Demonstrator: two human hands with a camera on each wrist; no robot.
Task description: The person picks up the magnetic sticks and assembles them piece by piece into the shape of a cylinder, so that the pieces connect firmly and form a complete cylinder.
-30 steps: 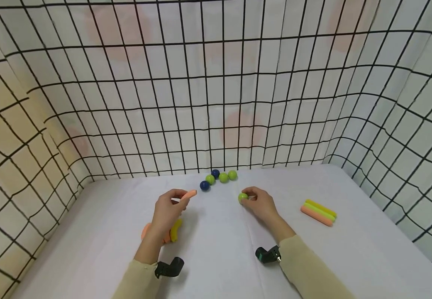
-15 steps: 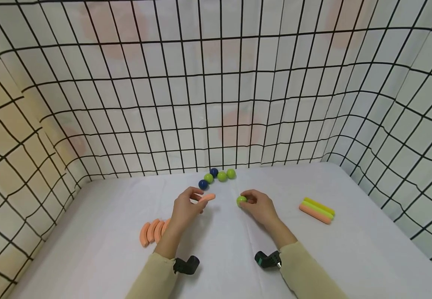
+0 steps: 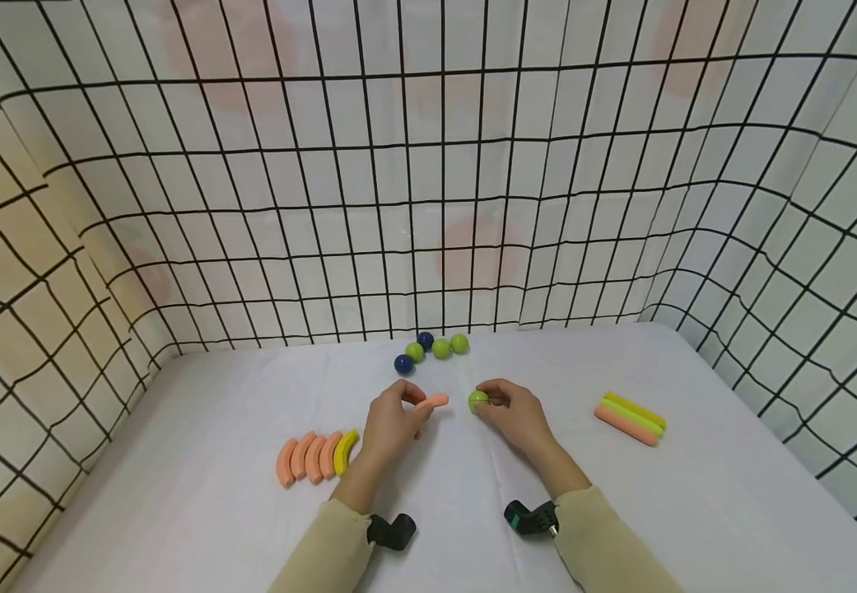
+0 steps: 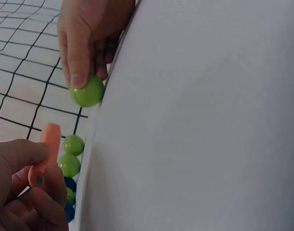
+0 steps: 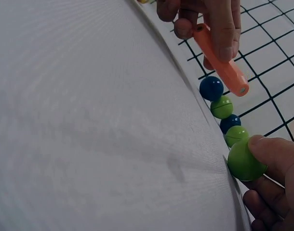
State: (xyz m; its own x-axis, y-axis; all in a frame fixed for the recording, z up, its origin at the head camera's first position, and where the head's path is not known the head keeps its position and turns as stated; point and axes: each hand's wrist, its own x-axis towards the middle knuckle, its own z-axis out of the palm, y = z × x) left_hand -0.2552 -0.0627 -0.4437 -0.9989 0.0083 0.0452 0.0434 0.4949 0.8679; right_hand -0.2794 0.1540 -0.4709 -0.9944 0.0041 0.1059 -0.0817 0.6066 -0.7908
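Between thumb and fingers, my left hand (image 3: 391, 420) pinches a short, slightly curved orange rod (image 3: 432, 401); in the left wrist view a small dark disc shows in one end of it. My right hand (image 3: 519, 416) holds a lime-green ball (image 3: 477, 400) by its sides, a seam line running round it. The free end of the orange rod points toward the ball, and a small gap lies between them. Both hands are just above the white table (image 3: 458, 511). In the right wrist view the green ball (image 5: 246, 161) appears large near the thumb.
Several green balls (image 3: 441, 348) and dark blue balls (image 3: 403, 364) cluster at the table's back. Curved orange rods (image 3: 314, 459) and a yellow one (image 3: 345, 453) lie at left. Straight yellow, green and orange rods (image 3: 626, 425) lie at right. Black netting (image 3: 428, 206) encloses the table.
My left hand has moved right with the orange rod, away from the curved rods and closer to the green ball. My right hand and its ball have barely moved.
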